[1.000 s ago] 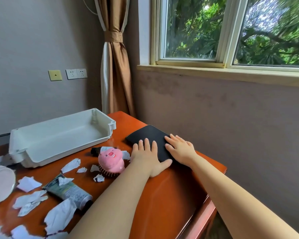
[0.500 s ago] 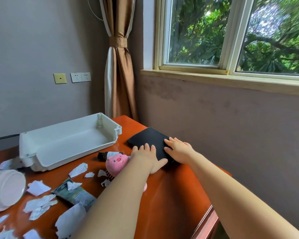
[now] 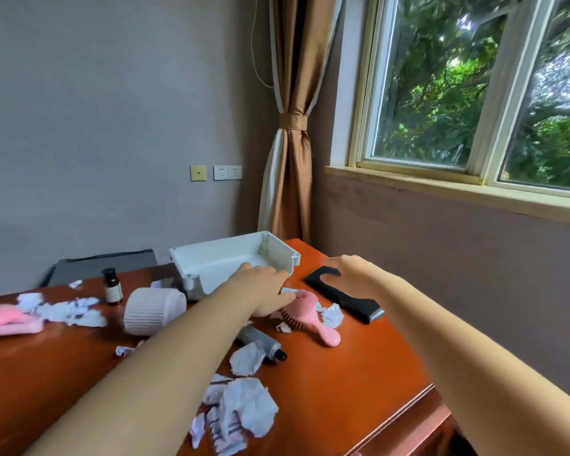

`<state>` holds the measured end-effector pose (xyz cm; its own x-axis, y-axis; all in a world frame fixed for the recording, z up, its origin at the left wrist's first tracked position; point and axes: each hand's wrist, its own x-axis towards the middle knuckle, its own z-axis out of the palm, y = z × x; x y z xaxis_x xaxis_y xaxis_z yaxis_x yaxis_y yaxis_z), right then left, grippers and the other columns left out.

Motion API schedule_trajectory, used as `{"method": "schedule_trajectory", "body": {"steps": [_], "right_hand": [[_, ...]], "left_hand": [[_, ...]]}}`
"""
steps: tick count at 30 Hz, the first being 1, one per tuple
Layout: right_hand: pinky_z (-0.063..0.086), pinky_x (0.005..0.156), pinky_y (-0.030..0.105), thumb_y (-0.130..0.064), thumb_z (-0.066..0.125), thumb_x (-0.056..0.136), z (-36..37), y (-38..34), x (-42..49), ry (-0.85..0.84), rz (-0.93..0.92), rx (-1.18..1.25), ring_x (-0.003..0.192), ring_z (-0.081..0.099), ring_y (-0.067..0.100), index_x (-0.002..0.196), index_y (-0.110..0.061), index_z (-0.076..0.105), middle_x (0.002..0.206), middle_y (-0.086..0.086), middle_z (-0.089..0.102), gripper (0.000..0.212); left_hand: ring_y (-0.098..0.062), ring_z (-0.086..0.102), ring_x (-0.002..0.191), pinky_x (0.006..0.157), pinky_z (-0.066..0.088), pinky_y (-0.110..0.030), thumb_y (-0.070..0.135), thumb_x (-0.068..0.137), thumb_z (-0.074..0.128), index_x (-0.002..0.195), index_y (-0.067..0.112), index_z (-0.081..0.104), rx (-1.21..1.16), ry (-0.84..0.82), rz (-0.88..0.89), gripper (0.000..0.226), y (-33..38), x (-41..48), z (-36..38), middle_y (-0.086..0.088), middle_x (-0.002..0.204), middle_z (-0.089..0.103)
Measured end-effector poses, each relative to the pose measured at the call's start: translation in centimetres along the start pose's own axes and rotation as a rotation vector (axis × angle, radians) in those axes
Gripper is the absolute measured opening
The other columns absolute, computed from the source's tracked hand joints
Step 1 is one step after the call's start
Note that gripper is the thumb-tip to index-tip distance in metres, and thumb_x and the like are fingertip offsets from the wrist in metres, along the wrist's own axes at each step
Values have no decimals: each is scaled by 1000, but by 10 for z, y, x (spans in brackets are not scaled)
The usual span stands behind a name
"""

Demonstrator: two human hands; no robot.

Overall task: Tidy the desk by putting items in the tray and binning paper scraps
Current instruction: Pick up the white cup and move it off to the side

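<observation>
**Both hands out over the far right of the desk**

My left hand (image 3: 264, 287) is stretched out, palm down, over the head of the pink hairbrush (image 3: 313, 320), just in front of the near right corner of the white tray (image 3: 278, 255). Its fingers bend downward and a small pale thing (image 3: 290, 291) shows at their tips, but the blur keeps me from telling whether they hold it.

My right hand (image 3: 349, 268) is over the far end of the black case (image 3: 349, 301), with thumb and fingers curved in a C. I cannot tell whether it grips the case or only hovers.

The tray stands at the back of the desk (image 3: 359, 373). Paper scraps (image 3: 247, 409) lie crumpled near me, beside the brush and across the left side. A grey tube (image 3: 260, 340) lies under my left forearm. A ribbed white cup (image 3: 153, 307) lies on its side left of the tray, with a small dark bottle (image 3: 112, 286) upright beyond it.
</observation>
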<state>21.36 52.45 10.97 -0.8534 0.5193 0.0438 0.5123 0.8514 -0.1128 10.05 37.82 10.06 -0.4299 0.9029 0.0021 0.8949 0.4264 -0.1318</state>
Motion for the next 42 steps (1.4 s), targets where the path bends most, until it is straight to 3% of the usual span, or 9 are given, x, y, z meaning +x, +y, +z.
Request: {"method": "schedule_trajectory", "body": {"steps": [7,13,17,25,31,38,42], "right_hand": [[39,101,31,-34,53,93,-7,-100,-21,-30,-130,-65,126,49,26,142,-24,39,142,5,49,52],[41,106,33,-28,56,92,4,-183,-22,-32,-265,-34,129,47,25,141,-22,40,144,3,47,52],[44,98,29,-26,58,92,23,-244,-11,-66,-325,-40,121,53,26,140,-20,43,138,6,52,50],[45,101,33,-20,64,88,48,-279,23,-87,-339,-91,125,50,29,142,-19,39,141,7,48,60],[46,100,44,-30,72,81,72,-293,62,-72,-363,-251,130,44,33,147,-24,27,147,7,41,80],[45,100,46,-39,76,75,84,-293,87,-128,-390,-269,136,37,32,148,-25,20,152,5,34,93],[46,99,42,-39,77,73,87,-293,91,-139,-410,-281,134,41,32,148,-21,20,150,7,36,97]], "left_hand": [[-27,33,138,112,27,-44,50,97,32,148,18,23,-3,-45,-135,61,-70,-90,-7,-8,153,32],[-28,32,138,113,26,-45,49,96,36,149,21,21,-86,-46,-241,62,-115,-149,3,-6,154,30],[-28,30,140,113,25,-44,48,97,37,149,21,20,-189,-68,-315,61,-153,-178,29,-5,155,27],[-28,15,146,117,16,-44,54,94,37,152,18,8,-379,-166,-461,74,-180,-166,88,-7,160,11],[-28,15,147,117,16,-45,56,93,38,152,20,2,-492,-112,-476,78,-198,-130,122,-6,160,11],[-25,32,140,114,25,-46,61,87,44,146,27,26,-633,-33,-415,70,-220,-97,139,-2,155,27],[-23,46,129,111,35,-45,58,82,55,134,34,40,-703,-34,-319,59,-223,-84,137,4,141,48]]}}
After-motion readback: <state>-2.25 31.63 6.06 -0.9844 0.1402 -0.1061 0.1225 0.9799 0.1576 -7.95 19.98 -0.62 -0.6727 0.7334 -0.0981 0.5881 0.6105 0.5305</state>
